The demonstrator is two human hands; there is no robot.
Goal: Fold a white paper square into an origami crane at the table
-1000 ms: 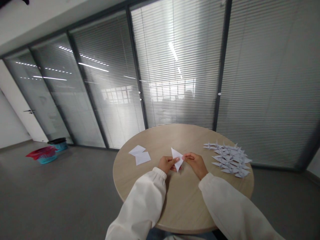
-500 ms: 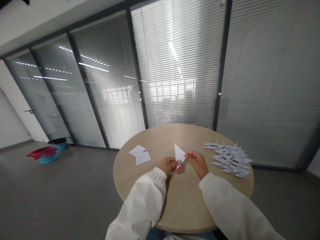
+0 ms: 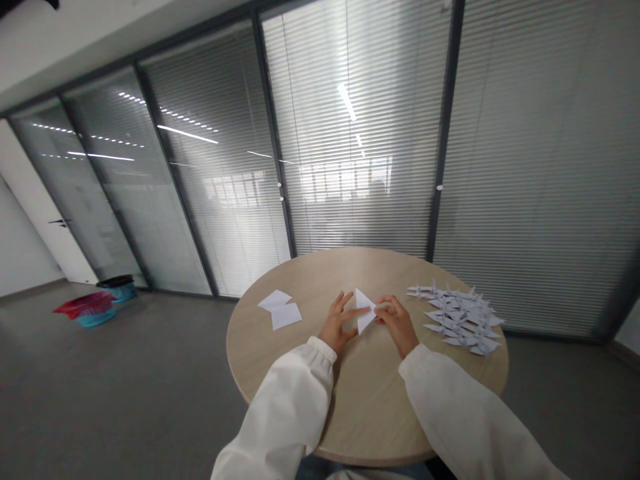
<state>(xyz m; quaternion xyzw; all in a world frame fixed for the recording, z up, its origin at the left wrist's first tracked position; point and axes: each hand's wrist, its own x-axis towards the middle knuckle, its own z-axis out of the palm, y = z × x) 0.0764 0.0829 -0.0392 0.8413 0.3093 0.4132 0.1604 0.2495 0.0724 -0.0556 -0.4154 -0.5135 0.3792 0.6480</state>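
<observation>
A white paper folded into a triangle [image 3: 363, 321] lies at the middle of the round table, one corner pointing right. My left hand [image 3: 341, 323] has its fingers spread, with the index finger stretched across the paper's face. At the right corner, my right hand [image 3: 396, 320] pinches the paper between thumb and fingers. To the left rest white paper squares [image 3: 287, 316], partly overlapping. Several folded paper cranes [image 3: 463, 317] are gathered on the right side of the table.
The round wooden table [image 3: 370, 407] stands before a glass partition with blinds [image 3: 350, 220]. On the floor at the far left are a bin with a red liner [image 3: 93, 308] and one with a black liner [image 3: 119, 287].
My left hand has let go of the paper's lower edge and opened its fingers over it. The triangle has shifted slightly right and turned, now lower against the table.
</observation>
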